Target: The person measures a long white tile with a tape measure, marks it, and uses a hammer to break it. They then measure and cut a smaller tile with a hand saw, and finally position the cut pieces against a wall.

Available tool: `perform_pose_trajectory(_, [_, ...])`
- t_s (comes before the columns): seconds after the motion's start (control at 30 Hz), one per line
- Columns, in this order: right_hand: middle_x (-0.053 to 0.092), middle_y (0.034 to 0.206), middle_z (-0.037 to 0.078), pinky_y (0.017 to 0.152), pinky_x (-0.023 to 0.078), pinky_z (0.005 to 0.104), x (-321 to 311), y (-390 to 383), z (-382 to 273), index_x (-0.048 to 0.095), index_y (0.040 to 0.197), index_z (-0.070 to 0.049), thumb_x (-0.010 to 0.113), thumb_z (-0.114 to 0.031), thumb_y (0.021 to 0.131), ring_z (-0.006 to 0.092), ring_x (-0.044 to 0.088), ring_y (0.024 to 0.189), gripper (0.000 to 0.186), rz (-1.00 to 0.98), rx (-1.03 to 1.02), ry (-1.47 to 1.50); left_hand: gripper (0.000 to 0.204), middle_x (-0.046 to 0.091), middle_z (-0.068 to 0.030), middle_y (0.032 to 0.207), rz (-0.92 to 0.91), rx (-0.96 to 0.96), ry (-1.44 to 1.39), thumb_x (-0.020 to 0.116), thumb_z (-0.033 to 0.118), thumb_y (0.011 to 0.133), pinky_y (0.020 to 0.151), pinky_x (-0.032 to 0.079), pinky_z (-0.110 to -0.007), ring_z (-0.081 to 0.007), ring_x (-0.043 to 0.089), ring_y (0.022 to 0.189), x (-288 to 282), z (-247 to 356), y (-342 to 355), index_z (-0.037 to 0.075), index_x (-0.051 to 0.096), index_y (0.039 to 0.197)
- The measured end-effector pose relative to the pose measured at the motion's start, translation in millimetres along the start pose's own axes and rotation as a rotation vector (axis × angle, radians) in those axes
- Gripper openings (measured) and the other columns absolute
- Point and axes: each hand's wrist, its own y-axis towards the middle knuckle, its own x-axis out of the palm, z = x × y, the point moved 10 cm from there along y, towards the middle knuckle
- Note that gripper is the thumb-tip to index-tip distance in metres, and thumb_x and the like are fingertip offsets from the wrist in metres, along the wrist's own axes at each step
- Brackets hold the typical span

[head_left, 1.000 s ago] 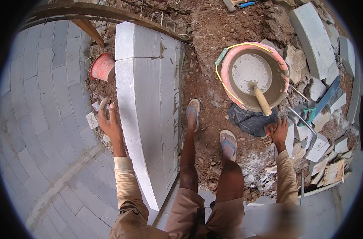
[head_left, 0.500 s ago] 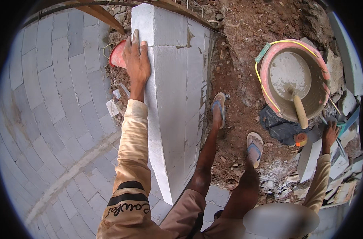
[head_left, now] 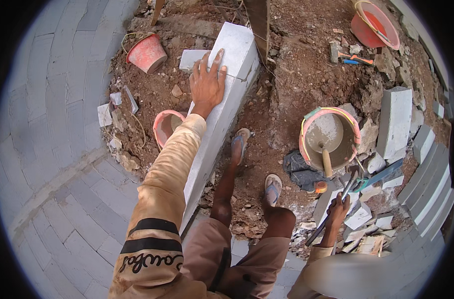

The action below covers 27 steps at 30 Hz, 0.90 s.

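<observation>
My left hand [head_left: 207, 87] lies flat with fingers spread on top of a low wall of pale lightweight blocks [head_left: 213, 129], near its far end. A shorter block [head_left: 193, 60] juts out to the left there. On the right, my right hand [head_left: 337, 212] is closed around a long-handled hammer [head_left: 320, 230] with a metal shaft and a dark grip. Its head overlaps the clutter behind, so its exact shape is hard to make out. Beyond this hand lies a handsaw [head_left: 384, 173] with a blue blade and teal handle. An orange tape measure [head_left: 320, 187] rests on the ground nearby.
A mortar bucket [head_left: 306, 144] holds grey mix and a wooden-handled tool [head_left: 326, 162]. Dark cloth [head_left: 302, 174] lies beside it. Red buckets [head_left: 147, 54] stand left of the wall and at far right. Cut blocks [head_left: 395, 119] and rubble cover the right side; another hammer [head_left: 354, 56] lies far off.
My right hand has drawn the hammer out from the rubble by the handsaw, back toward me. My left hand stays on the wall top. The view has shifted, showing more ground ahead and right.
</observation>
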Motion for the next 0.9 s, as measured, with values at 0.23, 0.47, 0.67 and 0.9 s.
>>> perform_pose_trajectory(0.23, [0.046, 0.067, -0.003, 0.038, 0.033, 0.0204, 239.9, -92.0, -88.6, 0.056, 0.109, -0.009, 0.051, -0.034, 0.109, 0.0057, 0.041, 0.046, 0.026, -0.509, 0.179, 0.414, 0.053, 0.039, -0.0102, 0.156, 0.006, -0.01, -0.015, 0.043, 0.045, 0.106, 0.112, 0.035, -0.058, -0.0394, 0.037, 0.141, -0.7, 1.6, -3.1, 0.037, 0.037, 0.157])
perform_pose_trajectory(0.47, [0.037, 0.061, -0.006, 0.039, 0.029, 0.0247, 400.2, -129.8, -76.2, 0.052, 0.095, -0.012, 0.044, -0.048, 0.109, 0.0068, 0.033, 0.043, 0.039, -0.598, 0.455, 0.627, 0.053, 0.038, -0.0089, 0.157, -0.026, -0.011, -0.043, 0.045, 0.044, 0.106, 0.111, 0.035, -0.057, -0.0384, 0.037, 0.141, 1.4, 1.0, -1.0, 0.037, 0.036, 0.158])
perform_pose_trajectory(0.67, [0.037, 0.06, -0.006, 0.04, 0.027, 0.025, 422.9, -141.8, -71.4, 0.049, 0.09, -0.013, 0.035, -0.048, 0.111, 0.007, 0.031, 0.043, 0.043, -0.651, 0.519, 0.621, 0.053, 0.037, -0.0116, 0.158, -0.033, 0.005, -0.093, 0.045, 0.041, 0.106, 0.111, 0.035, -0.058, -0.0407, 0.035, 0.141, -1.1, 2.8, 0.8, 0.034, 0.038, 0.158])
perform_pose_trajectory(0.9, [0.036, 0.06, -0.006, 0.036, 0.029, 0.0241, 404.0, -115.4, -88.1, 0.05, 0.092, -0.013, 0.04, -0.047, 0.11, 0.0065, 0.031, 0.04, 0.04, -0.626, 0.496, 0.556, 0.054, 0.036, -0.0124, 0.158, -0.064, -0.004, -0.108, 0.048, 0.039, 0.105, 0.112, 0.035, -0.058, -0.0422, 0.034, 0.142, 0.6, 2.6, 1.5, 0.033, 0.037, 0.158])
